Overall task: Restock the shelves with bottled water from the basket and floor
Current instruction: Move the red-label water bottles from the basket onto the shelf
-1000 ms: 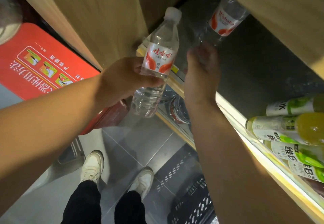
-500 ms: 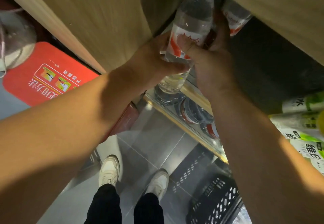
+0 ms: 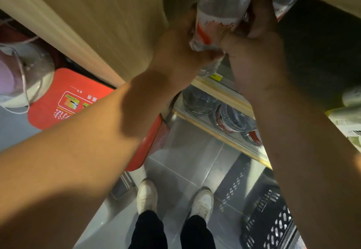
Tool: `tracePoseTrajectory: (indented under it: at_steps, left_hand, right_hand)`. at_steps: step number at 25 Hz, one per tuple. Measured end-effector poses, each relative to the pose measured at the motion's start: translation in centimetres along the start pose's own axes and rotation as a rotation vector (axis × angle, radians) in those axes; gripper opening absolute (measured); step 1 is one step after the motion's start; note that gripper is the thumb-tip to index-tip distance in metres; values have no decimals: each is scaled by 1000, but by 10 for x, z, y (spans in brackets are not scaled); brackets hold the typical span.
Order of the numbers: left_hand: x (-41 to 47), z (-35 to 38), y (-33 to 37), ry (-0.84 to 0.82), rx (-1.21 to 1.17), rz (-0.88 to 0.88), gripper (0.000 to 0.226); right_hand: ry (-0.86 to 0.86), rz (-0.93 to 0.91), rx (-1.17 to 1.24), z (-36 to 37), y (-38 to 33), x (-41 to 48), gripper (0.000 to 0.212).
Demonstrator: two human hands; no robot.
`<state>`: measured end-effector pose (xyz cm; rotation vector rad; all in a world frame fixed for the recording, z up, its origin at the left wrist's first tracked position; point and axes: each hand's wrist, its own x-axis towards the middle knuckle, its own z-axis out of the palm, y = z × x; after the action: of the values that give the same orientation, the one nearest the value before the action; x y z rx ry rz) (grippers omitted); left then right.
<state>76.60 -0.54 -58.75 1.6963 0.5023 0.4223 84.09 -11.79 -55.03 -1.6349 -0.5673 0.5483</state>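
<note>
A clear water bottle (image 3: 220,8) with a red-and-white label stands tilted inside the dark shelf bay at the top of the view; its cap is hidden. My left hand (image 3: 179,51) grips its lower half from the left. My right hand (image 3: 256,53) holds it from the right, fingers reaching up along its side. A second labelled bottle (image 3: 283,3) stands just behind and to the right. More water bottles (image 3: 232,118) lie on the lower shelf (image 3: 216,129). The black basket (image 3: 271,217) sits on the floor at lower right.
A wooden side panel (image 3: 101,20) closes the bay on the left. Green-labelled drink bottles (image 3: 351,125) lie at the right edge. A red mat (image 3: 64,100) and a red container (image 3: 150,143) lie on the grey tiles near my white shoes (image 3: 146,196).
Both hands have pushed the water bottle up and deeper into the shelf bay. One second ago only my left hand held it, out in front of the shelf.
</note>
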Motion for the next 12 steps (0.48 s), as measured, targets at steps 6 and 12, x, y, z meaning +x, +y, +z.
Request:
tracePoseTrajectory:
  at_steps: [6,12]
  left_hand:
    - [15,5,-2,13,-6,-77,56]
    - [32,8,3,-22,55,-115,56]
  right_hand:
    - [110,2,-89,4,6,7,61]
    - [202,184,180,-9,27,3,50]
